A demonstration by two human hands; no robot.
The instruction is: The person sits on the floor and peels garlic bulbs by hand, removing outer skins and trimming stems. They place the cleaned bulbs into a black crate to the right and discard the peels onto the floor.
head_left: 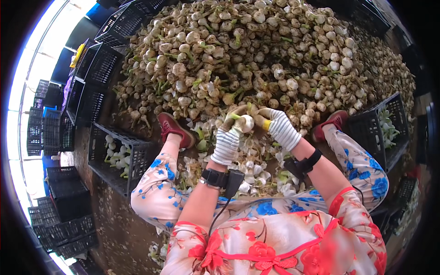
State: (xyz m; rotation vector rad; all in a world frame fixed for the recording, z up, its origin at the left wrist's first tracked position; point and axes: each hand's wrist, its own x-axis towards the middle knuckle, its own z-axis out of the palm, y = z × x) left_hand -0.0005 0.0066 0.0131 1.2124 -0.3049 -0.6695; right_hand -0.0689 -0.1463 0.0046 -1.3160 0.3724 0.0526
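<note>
My left hand [231,132], in a striped knit work glove with soiled fingers, grips a garlic bulb [247,123]. The bulb is white and smooth, with a green stem stub showing by the fingers. Just to its right is my right hand [277,124], gloved alike, with a yellow patch near the thumb. Its fingers are bent towards the bulb; whether they pinch a bit of skin is too small to tell. Beyond both hands rises a big heap of soil-stained garlic bulbs [237,58]. Loose garlic skins and leaf scraps [256,161] cover the floor below my hands.
A black plastic crate [137,165] on the left holds clean, stemmed bulbs. Another crate [366,134] stands to the right with trimmed garlic inside. Stacked crates [92,68] line the left side. My red shoes [174,130] flank the scraps, at the heap's near edge.
</note>
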